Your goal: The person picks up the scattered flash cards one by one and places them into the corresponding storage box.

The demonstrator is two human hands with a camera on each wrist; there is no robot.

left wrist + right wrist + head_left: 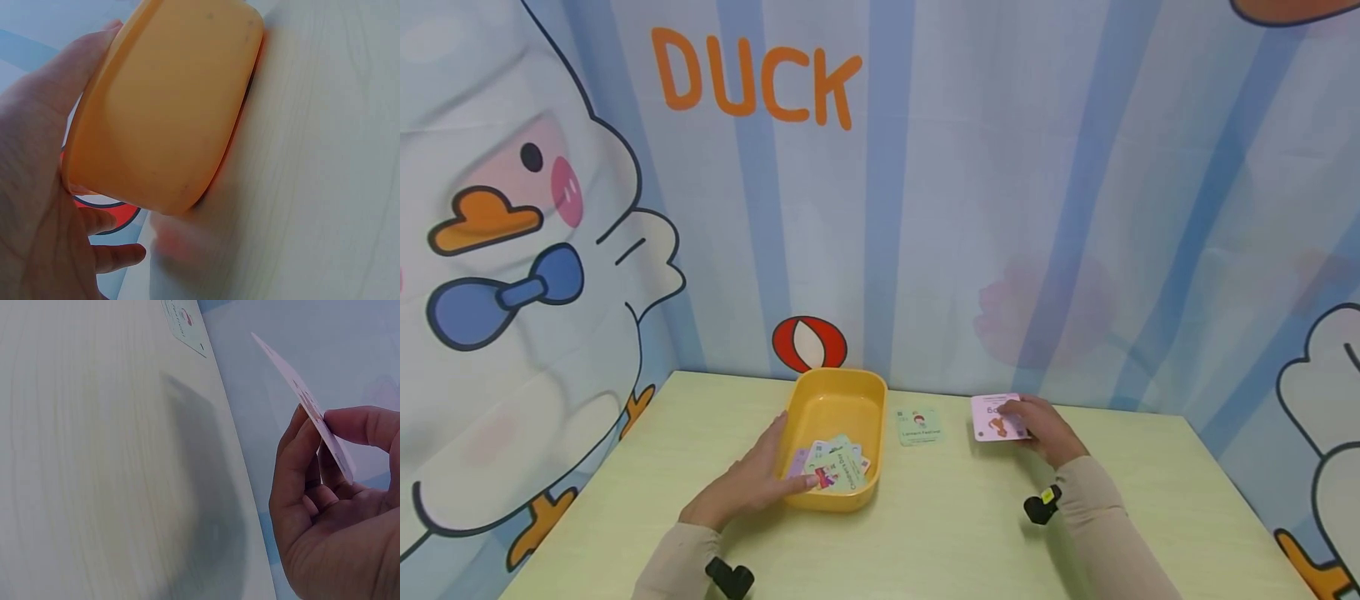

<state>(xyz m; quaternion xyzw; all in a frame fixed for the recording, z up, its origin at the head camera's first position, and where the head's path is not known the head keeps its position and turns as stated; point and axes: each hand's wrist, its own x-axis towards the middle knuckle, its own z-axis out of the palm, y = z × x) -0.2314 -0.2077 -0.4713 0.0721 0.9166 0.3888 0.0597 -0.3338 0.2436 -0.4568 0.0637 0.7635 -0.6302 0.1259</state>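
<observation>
My left hand (748, 471) holds a yellow plastic bin (882, 433) at its near left side, thumb over the rim and fingers along the outer wall. The left wrist view shows the bin's outside (169, 112) close up against that hand. Several cards (841, 468) lie overlapping inside the bin. On the right, my right hand (1043, 427) pinches a pink card (987, 423) printed with a small orange picture. In the right wrist view the thumb is on one face of the pink card (303, 397) and fingers are behind it, raised off the table.
A green card (919, 426) printed "Lantern Festival" lies flat on the pale wooden table (940, 533), between the bin and my right hand. Behind the table's far edge hangs a blue striped curtain (962, 208) with cartoon ducks.
</observation>
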